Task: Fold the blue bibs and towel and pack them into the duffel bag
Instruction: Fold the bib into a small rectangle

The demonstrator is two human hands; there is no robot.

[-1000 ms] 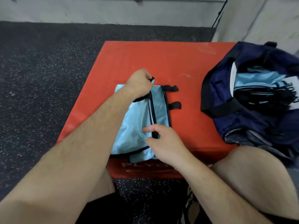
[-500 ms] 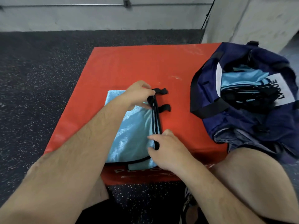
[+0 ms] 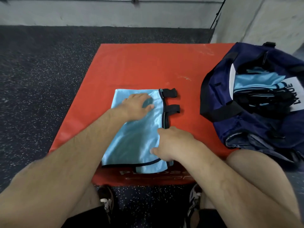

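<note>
A light blue bib (image 3: 136, 139) with black trim lies folded on the red plyo box (image 3: 148, 66), two black straps (image 3: 171, 101) sticking out to its right. My left hand (image 3: 136, 105) lies flat with spread fingers on the bib's far half. My right hand (image 3: 171, 143) rests on the bib's near right edge, fingers over the black trim; whether they grip it is unclear. The navy duffel bag (image 3: 256, 129) sits open at the right, with folded blue bibs (image 3: 256, 81) inside it.
The box stands on dark speckled rubber floor (image 3: 41, 79), with a grey wall behind. My knees and shoes show at the bottom, the right knee (image 3: 253, 167) close to the bag. A white label reading LARGE (image 3: 294, 92) lies in the bag.
My left hand let go of the black trim at the far edge and moved left, now lying flat on the bib. The bib's top layer now lies flat.
</note>
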